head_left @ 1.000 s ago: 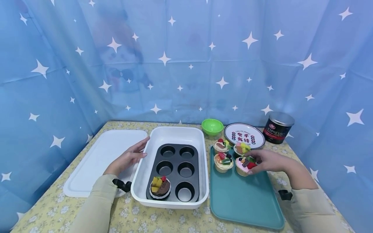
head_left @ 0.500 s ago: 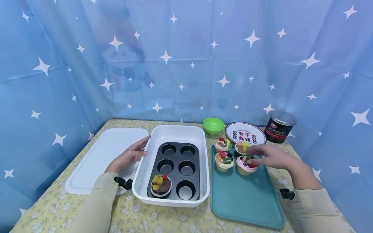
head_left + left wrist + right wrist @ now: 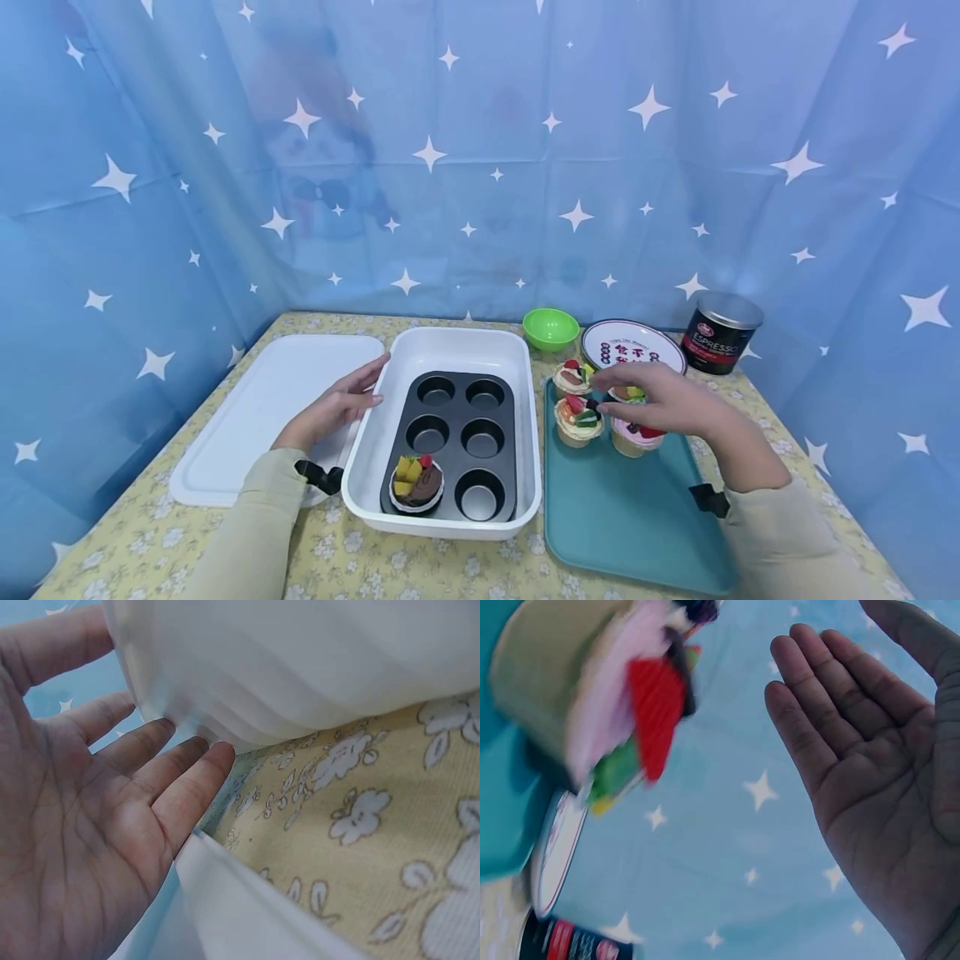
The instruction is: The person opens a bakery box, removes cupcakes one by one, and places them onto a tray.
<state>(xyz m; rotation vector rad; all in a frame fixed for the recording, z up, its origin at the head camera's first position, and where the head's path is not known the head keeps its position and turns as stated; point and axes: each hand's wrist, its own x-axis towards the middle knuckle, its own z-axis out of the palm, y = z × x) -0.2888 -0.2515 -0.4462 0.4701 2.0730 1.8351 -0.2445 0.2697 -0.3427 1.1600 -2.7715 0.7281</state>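
My left hand (image 3: 337, 408) rests with fairly straight fingers against the left side of a white rectangular basin (image 3: 435, 346); in the left wrist view its fingertips (image 3: 217, 754) meet the outer wall. Inside the basin lies a dark muffin tin (image 3: 454, 412), with a chocolate cupcake (image 3: 417, 485) in its front left cup. My right hand (image 3: 667, 400), fingers extended and holding nothing, hovers over several cupcakes at the back of a teal tray (image 3: 622, 517). It partly hides the pink-topped cupcake (image 3: 633, 440) and one behind it. The strawberry-topped cupcake (image 3: 577, 423) is just left of its fingertips.
A flat white lid (image 3: 270, 417) lies left of the basin. Along the back stand a green bowl (image 3: 551, 330), a white plate (image 3: 630, 333) with red lettering and a black espresso can (image 3: 718, 337). A blue star-patterned curtain (image 3: 480, 192) encloses the table.
My right hand has come away from the pink-topped cupcake, rising and shifting left above the cupcakes. My left hand has stayed at the basin's side.
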